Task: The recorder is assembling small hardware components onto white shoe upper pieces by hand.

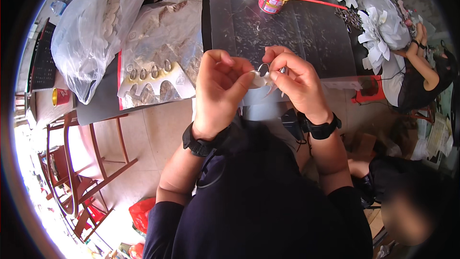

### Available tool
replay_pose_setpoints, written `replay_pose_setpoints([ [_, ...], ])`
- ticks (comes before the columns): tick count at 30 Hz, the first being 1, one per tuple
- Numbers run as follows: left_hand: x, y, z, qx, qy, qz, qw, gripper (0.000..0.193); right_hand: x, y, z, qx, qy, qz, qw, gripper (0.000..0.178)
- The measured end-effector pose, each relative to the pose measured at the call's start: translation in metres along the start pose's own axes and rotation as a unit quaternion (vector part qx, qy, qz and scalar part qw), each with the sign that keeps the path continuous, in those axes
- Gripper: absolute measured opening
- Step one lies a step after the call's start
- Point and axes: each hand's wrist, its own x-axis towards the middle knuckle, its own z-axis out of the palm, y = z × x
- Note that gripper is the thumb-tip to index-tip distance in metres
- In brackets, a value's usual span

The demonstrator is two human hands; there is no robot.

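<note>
In front of my chest, my left hand (219, 88) and my right hand (303, 80) pinch a small white piece (259, 81) between thumbs and fingers. A metal ring (262, 68) stands up from the piece's upper edge, between the two hands. Something small and metallic (283, 70) shows at my right fingers; I cannot make out what it is. To the left, several metal rings (155, 71) sit in a row on yellow-stained tabs of a white cut-out sheet (165, 88).
A red tin (270, 5) with cardboard on top and a red stick (316, 2) stands on a clear plastic sheet (287, 43). A plastic bag (96, 38) lies left. White cut pieces (373, 33) and a co-worker's arm (424, 67) are right; another person sits lower right. Wooden chairs (91, 163) stand left.
</note>
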Motion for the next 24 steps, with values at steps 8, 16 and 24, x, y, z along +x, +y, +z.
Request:
replay_pose_setpoints([
  [8, 0.0000, -0.0031, -0.0079, -0.082, -0.045, -0.032, 0.995, 0.015, -0.0009, -0.0010, -0.0002, -0.015, -0.002, -0.021, 1.000, 0.002],
  [16, 0.0014, -0.0035, -0.0081, 0.003, -0.013, -0.079, 0.997, 0.012, 0.0006, -0.0061, 0.0030, -0.038, 0.014, -0.010, 0.999, 0.002],
  [24, -0.0008, 0.0027, -0.0024, 0.016, 0.016, -0.094, 0.995, 0.009, 0.0005, -0.0056, 0.0063, -0.058, 0.032, -0.005, 0.998, 0.002],
])
